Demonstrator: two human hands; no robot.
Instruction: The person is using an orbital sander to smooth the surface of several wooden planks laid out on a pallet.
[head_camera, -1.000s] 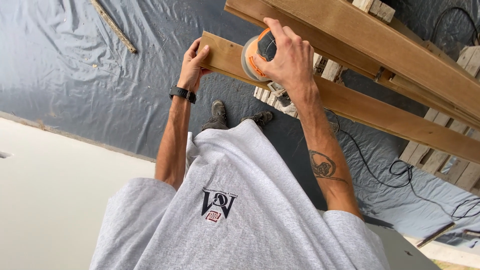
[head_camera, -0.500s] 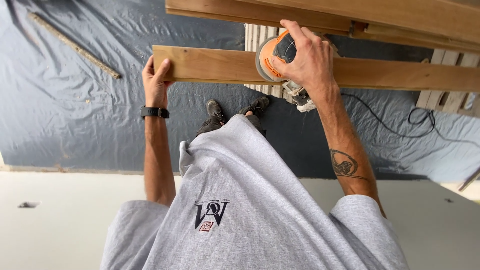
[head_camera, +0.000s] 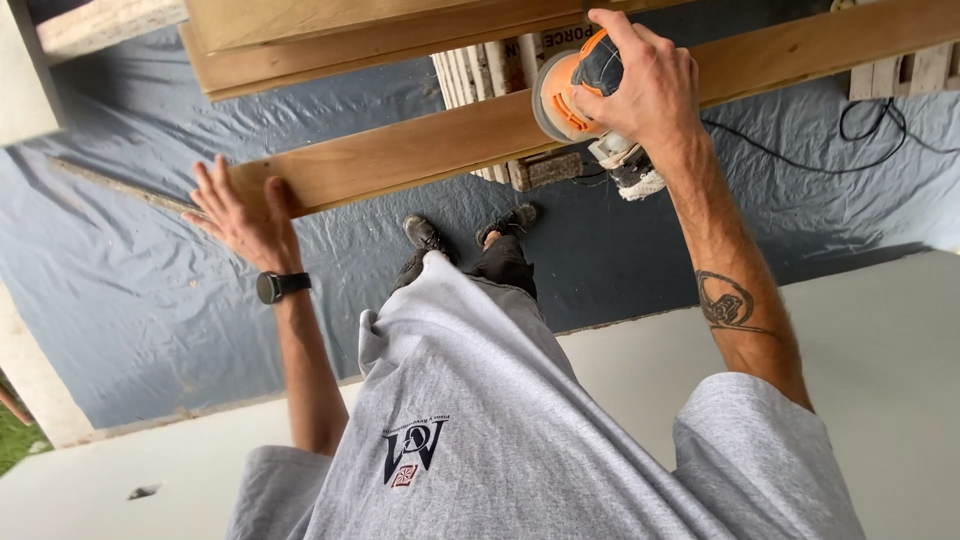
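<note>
My right hand (head_camera: 640, 85) grips an orange and black round sander (head_camera: 565, 90) pressed onto a long wooden plank (head_camera: 420, 150). The plank runs slanted from lower left to upper right. My left hand (head_camera: 240, 215) rests against the plank's left end with fingers spread, and a black watch sits on that wrist. The sander's white dust bag (head_camera: 630, 170) hangs below my right wrist.
More planks (head_camera: 330, 35) lie stacked beyond the worked one. A pallet (head_camera: 500, 75) shows under them. Grey plastic sheeting (head_camera: 130, 290) covers the floor, with a thin strip of wood (head_camera: 120, 187) at left and a black cord (head_camera: 800, 155) at right. My boots (head_camera: 470, 228) stand below.
The view has tilted, so the plank now slants. My left hand has let go of the plank's end and opened flat against it. The sander stays on the plank.
</note>
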